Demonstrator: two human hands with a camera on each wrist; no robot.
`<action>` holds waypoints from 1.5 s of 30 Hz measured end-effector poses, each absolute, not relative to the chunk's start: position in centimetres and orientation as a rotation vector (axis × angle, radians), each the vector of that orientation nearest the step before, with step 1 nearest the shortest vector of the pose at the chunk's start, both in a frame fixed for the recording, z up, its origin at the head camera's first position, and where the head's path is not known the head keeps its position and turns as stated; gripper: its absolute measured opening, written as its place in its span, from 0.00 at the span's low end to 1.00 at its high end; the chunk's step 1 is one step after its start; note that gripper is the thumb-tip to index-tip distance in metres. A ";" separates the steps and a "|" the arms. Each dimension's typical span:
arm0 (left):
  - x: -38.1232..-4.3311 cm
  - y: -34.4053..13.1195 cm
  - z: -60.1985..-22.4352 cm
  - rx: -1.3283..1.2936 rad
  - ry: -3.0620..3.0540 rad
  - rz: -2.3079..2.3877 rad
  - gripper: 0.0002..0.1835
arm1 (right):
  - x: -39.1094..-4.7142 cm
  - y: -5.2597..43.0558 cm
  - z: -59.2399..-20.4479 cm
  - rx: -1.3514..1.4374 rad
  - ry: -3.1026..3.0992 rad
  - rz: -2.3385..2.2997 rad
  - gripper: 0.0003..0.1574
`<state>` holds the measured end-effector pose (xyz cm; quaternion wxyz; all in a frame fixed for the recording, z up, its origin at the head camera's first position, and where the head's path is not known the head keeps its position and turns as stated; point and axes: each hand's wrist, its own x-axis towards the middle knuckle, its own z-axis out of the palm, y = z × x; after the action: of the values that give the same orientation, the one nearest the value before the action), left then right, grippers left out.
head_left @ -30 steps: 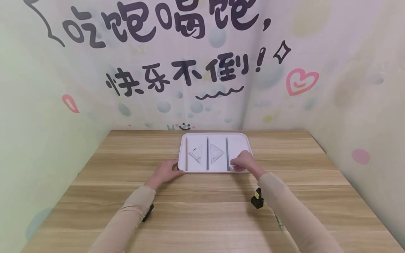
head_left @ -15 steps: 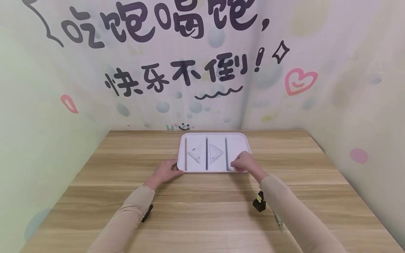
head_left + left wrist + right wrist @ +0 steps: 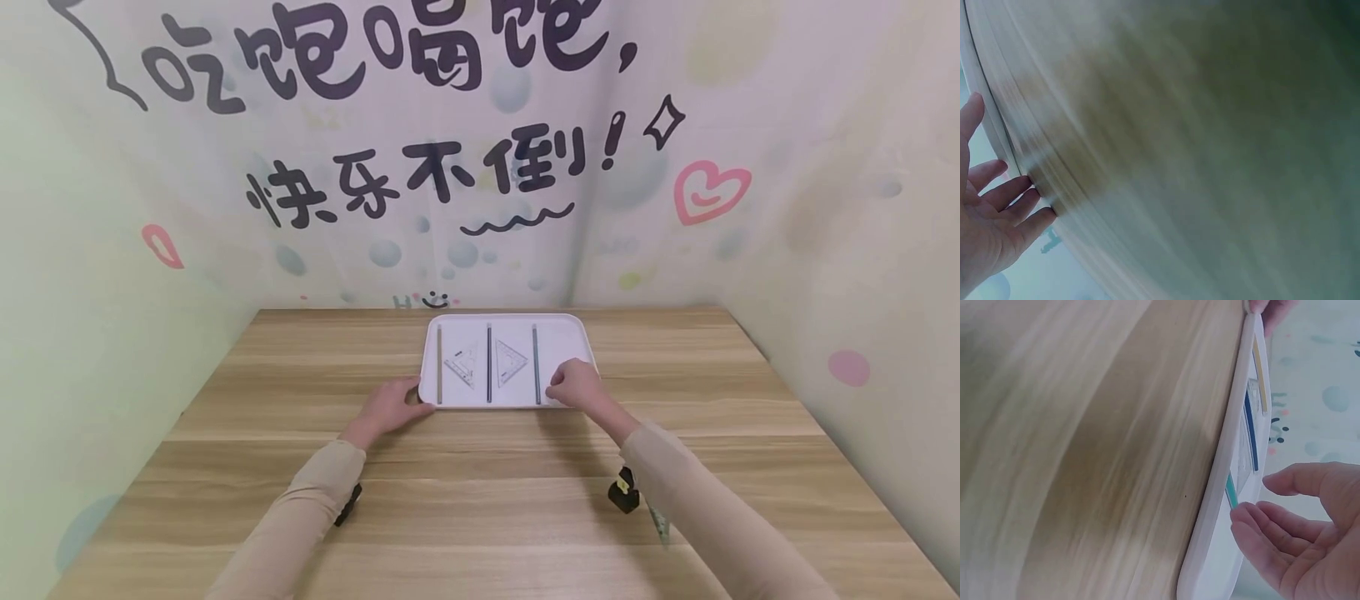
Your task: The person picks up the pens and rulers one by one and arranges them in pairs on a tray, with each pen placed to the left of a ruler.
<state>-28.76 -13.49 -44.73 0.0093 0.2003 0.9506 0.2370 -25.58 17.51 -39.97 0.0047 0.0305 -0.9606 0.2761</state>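
A white tray (image 3: pixel 513 403) lies at the back of the table, holding a brown pencil (image 3: pixel 440 364), a dark pencil (image 3: pixel 490 362) and a teal pencil (image 3: pixel 537 364). Between them lie two clear set squares, the left set square (image 3: pixel 462 367) and the right set square (image 3: pixel 512 363). My left hand (image 3: pixel 392 406) touches the tray's front left corner, its fingers fairly straight in the left wrist view. Over the tray's front right part is my right hand (image 3: pixel 579 384), near the teal pencil's front end. In the right wrist view its thumb stands apart from the loosely bent fingers, with nothing held between.
A greenish pointed piece (image 3: pixel 660 527) shows on the table beside the right sleeve, partly covered by it. Black wrist devices sit under both sleeves, such as the right device (image 3: pixel 624 492). A printed cloth (image 3: pixel 480 275) rises behind the table's far edge.
My right hand stays over the front right of the tray while its wrist and the black device shift slightly right and toward me. The left hand and the tray's contents keep their places.
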 end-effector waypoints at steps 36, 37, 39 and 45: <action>-29.1 -13.8 -45.2 0.683 2.967 0.767 0.34 | -22.0 19.6 -41.9 0.519 -2.838 0.422 0.42; -29.1 -13.8 -45.2 0.678 2.967 0.765 0.35 | -21.9 19.6 -42.0 0.512 -2.845 0.423 0.45; -28.7 -13.5 -44.7 0.638 2.950 0.771 0.33 | -21.7 19.8 -42.0 0.512 -2.865 0.404 0.47; -28.7 -13.4 -44.7 0.616 2.969 0.712 0.32 | -20.8 20.5 -42.3 0.479 -2.947 0.337 0.53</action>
<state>-28.75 -13.38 -44.71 0.0133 0.1977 0.9531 0.2286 -20.84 20.46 -42.35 0.0682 0.1590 -0.9786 0.1117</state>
